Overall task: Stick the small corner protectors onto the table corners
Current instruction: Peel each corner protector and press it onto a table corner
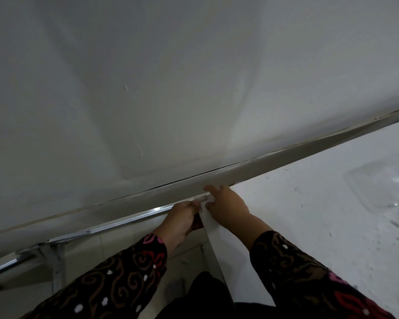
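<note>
My left hand [180, 218] and right hand [226, 204] pinch what looks like a small corner protector [204, 199] at the white tabletop [309, 215] corner by the wall [148, 88].

Small corner protector [204, 199]: pale, translucent-white, seated on the far left corner of my white table [320, 215], close against the wall. Detail is blurred. Table top: white, speckled with dark marks, its left edge running back toward me.

Matt speckled white table [309, 215]; shiny metal rail [124, 221].
</note>
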Demonstrator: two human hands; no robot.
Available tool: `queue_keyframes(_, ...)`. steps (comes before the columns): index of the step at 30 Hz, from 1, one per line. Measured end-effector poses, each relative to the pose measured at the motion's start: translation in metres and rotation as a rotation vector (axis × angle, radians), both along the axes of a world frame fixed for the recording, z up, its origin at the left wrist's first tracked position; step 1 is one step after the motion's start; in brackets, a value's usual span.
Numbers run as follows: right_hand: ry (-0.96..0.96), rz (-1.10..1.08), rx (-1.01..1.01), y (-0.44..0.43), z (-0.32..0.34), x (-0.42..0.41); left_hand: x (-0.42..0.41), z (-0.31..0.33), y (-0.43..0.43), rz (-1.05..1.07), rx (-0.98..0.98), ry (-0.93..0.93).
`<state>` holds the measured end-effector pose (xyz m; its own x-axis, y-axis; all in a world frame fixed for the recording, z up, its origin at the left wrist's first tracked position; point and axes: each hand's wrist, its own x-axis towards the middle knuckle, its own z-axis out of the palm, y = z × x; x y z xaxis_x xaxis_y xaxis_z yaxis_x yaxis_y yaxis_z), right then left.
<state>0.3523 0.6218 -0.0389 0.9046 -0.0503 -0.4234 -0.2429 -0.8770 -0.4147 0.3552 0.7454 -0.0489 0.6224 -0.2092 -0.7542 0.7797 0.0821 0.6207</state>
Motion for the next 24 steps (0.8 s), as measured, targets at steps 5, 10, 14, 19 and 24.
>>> queue_keyframes(5,-0.173,0.167,-0.151,0.0,-0.002,-0.01,-0.002,0.001,-0.006,-0.002,0.088,-0.017)
queue_keyframes(10,-0.138,0.242,-0.157,-0.001,-0.002,-0.006,-0.002,0.002,-0.008,-0.008,0.138,-0.012)
queue_keyframes(14,-0.055,0.177,-0.111,0.001,-0.002,0.004,-0.001,0.009,-0.001,0.037,0.021,0.067)
queue_keyframes(19,-0.041,0.056,-0.071,0.005,-0.002,0.01,0.0,0.006,0.004,0.133,-0.03,0.183)
queue_keyframes(24,-0.044,-0.008,-0.114,0.012,-0.004,0.014,0.0,0.011,-0.01,0.189,0.0,0.208)
